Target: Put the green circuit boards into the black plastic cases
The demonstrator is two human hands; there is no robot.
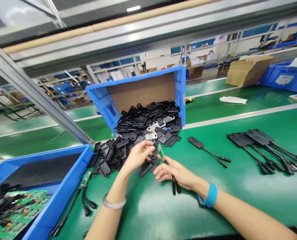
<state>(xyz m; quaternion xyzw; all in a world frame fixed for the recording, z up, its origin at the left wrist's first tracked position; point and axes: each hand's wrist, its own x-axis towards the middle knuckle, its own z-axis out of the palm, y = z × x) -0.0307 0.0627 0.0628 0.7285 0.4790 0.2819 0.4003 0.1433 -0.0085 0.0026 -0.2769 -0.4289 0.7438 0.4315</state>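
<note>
Hands [177, 173], slim cabled board [161, 151], rectangular plastic covers [104, 167]

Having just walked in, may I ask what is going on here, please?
The person's right hand holds a small board with black cables. The left hand is at black casings spilling from a tipped blue crate; whether it grips one is unclear. Black cased units with cables lie to the right; a blue tray at left holds more boards.

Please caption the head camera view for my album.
Right hand holding a cabled circuit board, left hand near piled black parts.
</note>
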